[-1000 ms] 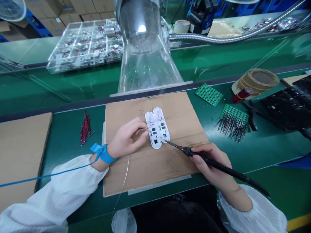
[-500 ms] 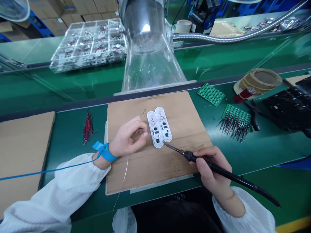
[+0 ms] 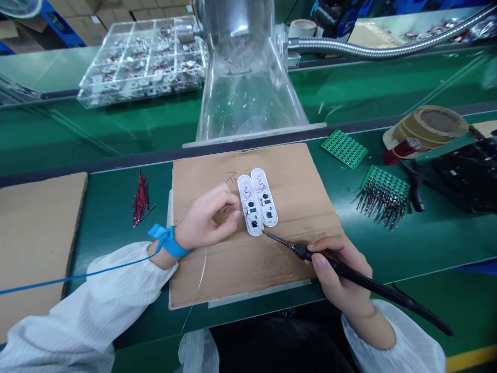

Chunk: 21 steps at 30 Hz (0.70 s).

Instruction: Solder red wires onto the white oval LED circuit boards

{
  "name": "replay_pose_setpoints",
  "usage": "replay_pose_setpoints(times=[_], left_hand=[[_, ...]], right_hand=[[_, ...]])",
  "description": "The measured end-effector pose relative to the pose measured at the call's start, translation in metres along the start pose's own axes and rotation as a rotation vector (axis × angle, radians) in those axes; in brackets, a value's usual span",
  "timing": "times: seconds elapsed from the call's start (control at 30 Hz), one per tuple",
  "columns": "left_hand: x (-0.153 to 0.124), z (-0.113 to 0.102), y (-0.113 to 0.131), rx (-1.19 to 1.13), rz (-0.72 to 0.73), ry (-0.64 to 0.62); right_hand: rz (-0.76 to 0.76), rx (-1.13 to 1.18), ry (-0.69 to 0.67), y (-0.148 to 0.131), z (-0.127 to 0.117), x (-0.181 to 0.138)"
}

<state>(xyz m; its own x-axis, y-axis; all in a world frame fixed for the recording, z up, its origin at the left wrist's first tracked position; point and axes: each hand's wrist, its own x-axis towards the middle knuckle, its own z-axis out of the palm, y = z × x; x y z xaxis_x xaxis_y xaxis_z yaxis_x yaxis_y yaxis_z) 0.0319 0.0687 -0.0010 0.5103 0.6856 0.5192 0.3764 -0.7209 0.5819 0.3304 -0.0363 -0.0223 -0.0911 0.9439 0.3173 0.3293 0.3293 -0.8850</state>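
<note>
Two white oblong housings with small circuit parts and red wires lie side by side on a cardboard sheet (image 3: 217,280): the left housing (image 3: 250,204) and the right housing (image 3: 264,197). My left hand (image 3: 213,215), with a blue wrist strap (image 3: 174,242), pinches a thin solder wire (image 3: 202,272). Its end reaches the lower part of the left housing. My right hand (image 3: 344,269) grips a black soldering iron (image 3: 303,251) like a pen. The iron's tip is at the lower right edge of the left housing; whether it touches the solder is too small to tell.
Red wires (image 3: 140,199) lie to the left, near another cardboard piece (image 3: 39,248). On the right are a green circuit panel (image 3: 344,148), a second panel (image 3: 384,191) with wires, pliers (image 3: 415,191) and a tape roll (image 3: 423,132). A clear fume hood (image 3: 248,103) stands behind.
The view has shifted slightly. Both hands keep nearly the same places, with the solder wire and the iron tip still at the left housing's lower end.
</note>
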Motion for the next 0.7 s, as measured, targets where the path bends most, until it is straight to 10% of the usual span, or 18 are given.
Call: replay_pose_setpoints(times=[0.7], left_hand=[[-0.0003, -0.0005, 0.0009, 0.002, 0.000, -0.034]], right_hand=[[0.019, -0.026, -0.001, -0.0001, 0.0008, 0.0004]])
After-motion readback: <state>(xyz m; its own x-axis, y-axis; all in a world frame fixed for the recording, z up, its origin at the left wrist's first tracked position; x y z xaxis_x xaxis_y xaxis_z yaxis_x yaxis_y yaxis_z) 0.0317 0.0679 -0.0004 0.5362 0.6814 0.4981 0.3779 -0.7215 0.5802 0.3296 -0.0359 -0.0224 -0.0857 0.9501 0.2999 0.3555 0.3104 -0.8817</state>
